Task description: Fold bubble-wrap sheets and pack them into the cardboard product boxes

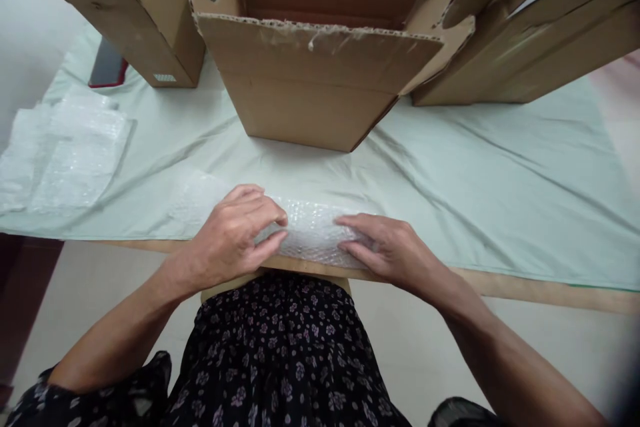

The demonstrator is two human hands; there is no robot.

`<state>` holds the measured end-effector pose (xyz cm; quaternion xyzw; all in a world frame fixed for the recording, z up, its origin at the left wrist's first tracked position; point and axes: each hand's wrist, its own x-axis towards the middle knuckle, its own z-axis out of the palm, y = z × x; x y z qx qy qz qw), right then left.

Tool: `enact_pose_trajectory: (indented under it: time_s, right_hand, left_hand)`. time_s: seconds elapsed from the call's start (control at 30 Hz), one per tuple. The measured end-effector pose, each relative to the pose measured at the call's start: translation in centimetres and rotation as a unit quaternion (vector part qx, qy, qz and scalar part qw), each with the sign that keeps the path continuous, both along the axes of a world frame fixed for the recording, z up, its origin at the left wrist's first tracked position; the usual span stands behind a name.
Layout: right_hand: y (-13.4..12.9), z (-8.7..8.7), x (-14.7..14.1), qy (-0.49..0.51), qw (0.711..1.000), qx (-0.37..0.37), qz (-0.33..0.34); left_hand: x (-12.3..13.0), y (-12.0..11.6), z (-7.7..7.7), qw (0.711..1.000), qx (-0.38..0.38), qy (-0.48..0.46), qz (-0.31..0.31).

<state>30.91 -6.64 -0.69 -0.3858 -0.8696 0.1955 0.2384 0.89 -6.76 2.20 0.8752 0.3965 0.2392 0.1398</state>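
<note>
A strip of clear bubble wrap (313, 230) lies along the front edge of the table, directly before me. My left hand (245, 227) curves over its left part, thumb and fingers apart, fingertips at the wrap. At its right end, my right hand (383, 243) touches the wrap with thumb and forefinger spread. Neither hand is closed round it. More of the clear wrap shows flat beyond my left hand. Whether anything lies inside the wrap, I cannot tell.
An open cardboard box (310, 93) stands behind the wrap, between a left box (145, 27) and a right box (525, 47). Bubble wrap sheets (80, 153) lie at the left. Near them is a dark, red-edged object (107, 63). A pale green cloth (525, 180) covers the table.
</note>
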Motion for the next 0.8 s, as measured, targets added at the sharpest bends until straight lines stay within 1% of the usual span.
enact_pose_trajectory:
  time_s: [0.07,0.13,0.2,0.27,0.33,0.37,0.4,0.43,0.47,0.5,0.57,0.63,0.67,0.7,0.73,0.77,0.8]
  right_hand:
    - [0.8,0.3,0.3,0.019,1.000,-0.011,-0.002]
    - [1.6,1.6,0.8,0.059,0.997,0.027,-0.042]
    - [1.9,3.4,1.3,0.091,0.986,0.098,-0.101]
    - [1.6,5.0,1.8,0.103,0.968,0.178,-0.146]
    - [0.7,5.8,2.3,0.105,0.950,0.247,-0.162]
    - [0.2,5.9,2.5,0.101,0.946,0.266,-0.155]
    - [-0.3,5.7,2.6,0.089,0.947,0.273,-0.143]
    - [-0.7,5.2,2.8,0.071,0.953,0.266,-0.126]
    - [-1.0,4.6,2.8,0.052,0.961,0.253,-0.101]
    - [-1.3,3.8,2.9,0.029,0.969,0.233,-0.078]
    - [-1.6,2.0,2.8,-0.009,0.978,0.202,-0.051]
    - [-2.0,0.3,2.9,-0.043,0.983,0.171,-0.049]
    - [-2.2,-0.4,3.1,-0.061,0.985,0.152,-0.051]
    - [-2.4,-0.8,3.4,-0.079,0.987,0.129,-0.048]
    - [-2.6,-0.9,3.9,-0.091,0.990,0.100,-0.039]
    - [-2.8,-0.8,4.6,-0.095,0.993,0.067,-0.028]
    - [-2.9,-0.4,5.3,-0.087,0.995,0.036,-0.021]
  left_hand:
    - [-1.9,0.4,0.0,0.997,-0.039,0.062,0.001]
    - [-4.1,1.0,0.5,0.994,-0.052,0.095,0.017]
    - [-6.0,1.1,2.0,0.995,-0.024,0.081,0.051]
    - [-7.2,0.4,4.4,0.993,0.027,0.063,0.101]
    - [-7.5,-1.0,6.7,0.985,0.063,0.063,0.147]
    - [-7.5,-1.7,7.3,0.983,0.072,0.067,0.154]
    - [-7.5,-2.2,7.6,0.983,0.080,0.070,0.148]
    - [-7.3,-2.7,7.4,0.985,0.084,0.075,0.132]
    - [-7.2,-2.9,6.7,0.987,0.087,0.084,0.108]
    - [-7.0,-2.9,5.6,0.988,0.090,0.093,0.085]
    - [-6.8,-2.7,2.8,0.989,0.082,0.108,0.060]
    - [-6.7,-2.7,0.1,0.990,0.049,0.122,0.045]
    - [-6.8,-2.8,-0.8,0.991,0.021,0.131,0.032]
    - [-7.1,-2.9,-1.3,0.990,-0.012,0.140,0.016]
    - [-7.5,-3.2,-1.5,0.988,-0.049,0.149,-0.003]
    - [-8.0,-3.4,-1.2,0.984,-0.085,0.154,-0.022]
    - [-8.5,-3.6,-0.6,0.981,-0.116,0.153,-0.033]
